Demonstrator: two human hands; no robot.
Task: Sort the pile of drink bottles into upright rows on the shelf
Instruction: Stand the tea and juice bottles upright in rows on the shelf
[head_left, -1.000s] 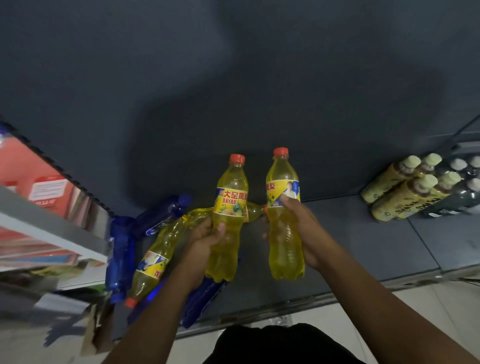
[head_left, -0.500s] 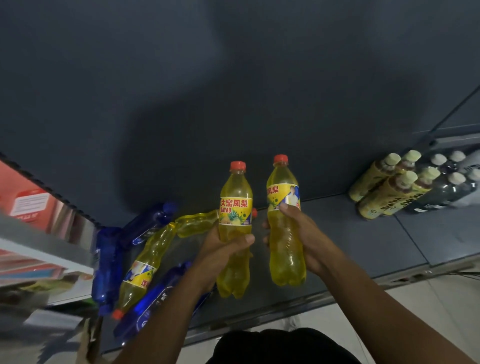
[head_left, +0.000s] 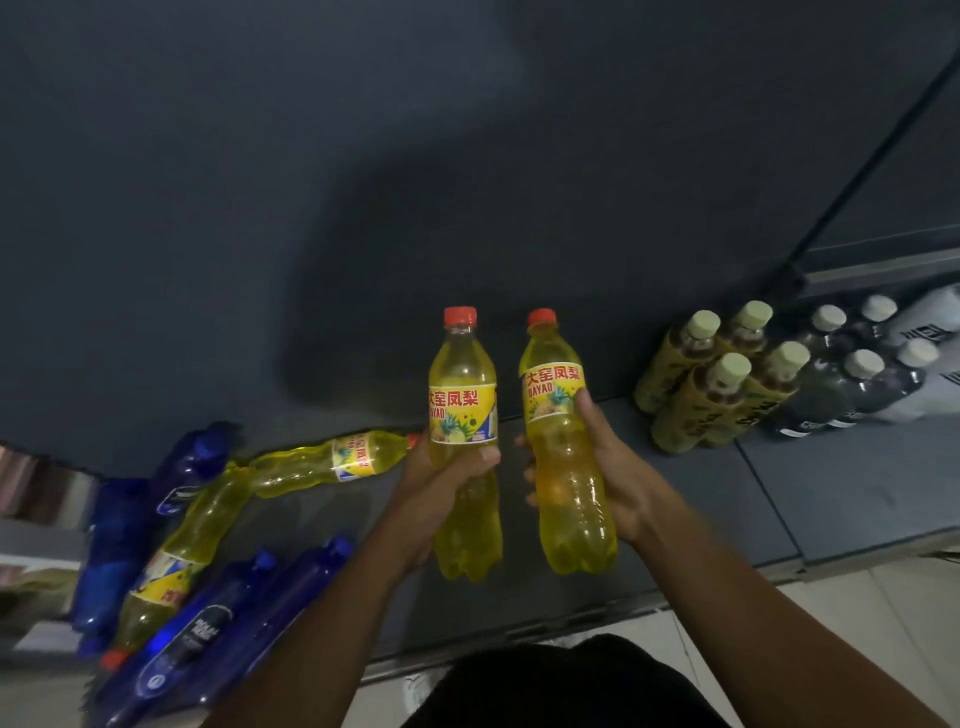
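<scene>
I see a dark grey back panel filling the upper view, with the shelf running along its foot.

At the left end of the shelf lies the unsorted pile. In it, blue bottles and two yellow bottles lie on their sides and overlap. One lying yellow bottle points its cap toward the left grip. The other runs diagonally toward the shelf's front edge.

At the right end stand four upright tea bottles with cream caps, two by two. Just beside them on the right is a group of dark bottles with white caps.

Between these two groups I hold two yellow pineapple soda bottles upright, side by side and slightly apart, in front of the shelf's middle. I cannot tell whether their bases touch the shelf.

- The left grip is clamped round the waist of the left soda bottle, thumb across its front.
- The right grip is clamped round the right soda bottle, thumb on the label's edge.

Both held bottles carry red caps.
</scene>
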